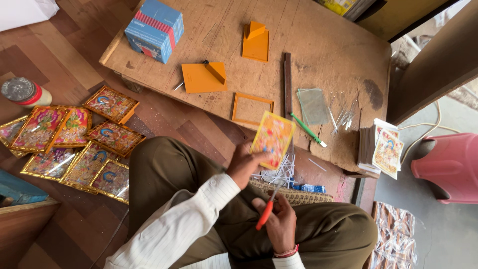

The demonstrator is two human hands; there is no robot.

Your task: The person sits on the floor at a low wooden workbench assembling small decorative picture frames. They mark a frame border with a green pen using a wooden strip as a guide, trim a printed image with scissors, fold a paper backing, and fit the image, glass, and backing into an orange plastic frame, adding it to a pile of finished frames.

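Observation:
My left hand point(245, 164) holds up a small colourful picture card point(273, 138) by its lower left edge, over my lap. My right hand point(280, 219) grips orange-handled scissors point(266, 211), their blades pointing up toward the card's bottom edge. Thin white paper strips point(282, 174) lie just under the card. Both hands sit above my knees, in front of the low wooden board point(318, 40).
On the board lie an empty orange frame point(252, 108), orange backing pieces point(204, 77), a glass pane point(312, 105), a green tool point(306, 129), a dark ruler point(287, 82) and a blue box point(154, 30). Several framed pictures point(74, 144) lie left; a card stack point(381, 149) lies right, beside a pink stool point(448, 167).

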